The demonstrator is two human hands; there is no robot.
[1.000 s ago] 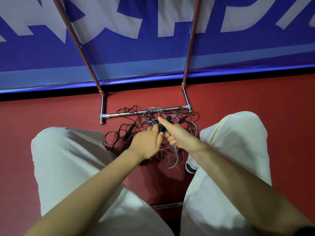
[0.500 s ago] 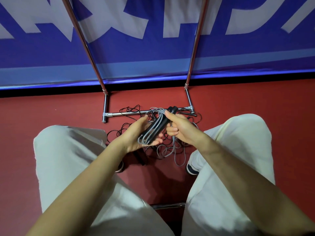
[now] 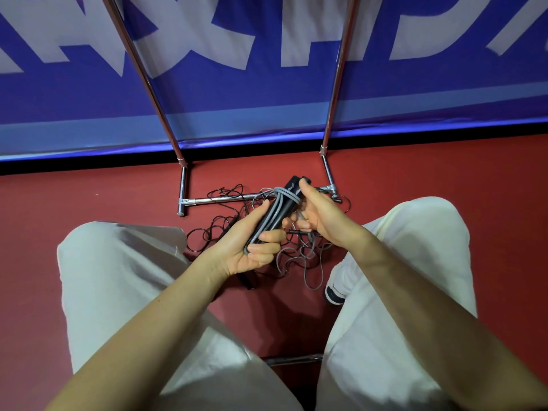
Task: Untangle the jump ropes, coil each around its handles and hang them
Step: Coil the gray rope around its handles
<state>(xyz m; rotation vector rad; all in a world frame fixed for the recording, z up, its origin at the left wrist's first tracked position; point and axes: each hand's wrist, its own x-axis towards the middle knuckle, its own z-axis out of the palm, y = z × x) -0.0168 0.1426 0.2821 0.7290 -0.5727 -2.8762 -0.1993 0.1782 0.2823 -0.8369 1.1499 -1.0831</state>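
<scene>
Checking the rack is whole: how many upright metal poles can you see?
2. The left pole slants up from the base bar's left end; the right pole rises from its right end. Their tops are out of view.

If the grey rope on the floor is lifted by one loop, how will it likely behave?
The grey rope lies in loose curls, so it is probably floppy and would sag. It crosses the thin black rope, so that may drag along. It looks thin, probably light.
</scene>
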